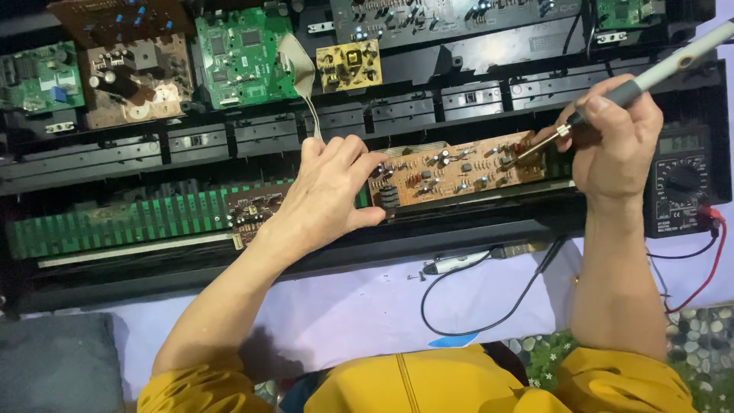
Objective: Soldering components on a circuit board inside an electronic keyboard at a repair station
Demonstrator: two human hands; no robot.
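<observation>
A long brown circuit board studded with small capacitors lies tilted on the black chassis of an opened electronic device. My left hand presses on the board's left end, fingers spread over its edge. My right hand grips a soldering iron with a pale handle. Its metal tip touches the right part of the brown board.
Several other boards sit along the back: a green one, a small yellow one, a brown one. A green strip board lies at left. A black multimeter with red and black leads stands at right. A probe lies on the white cloth.
</observation>
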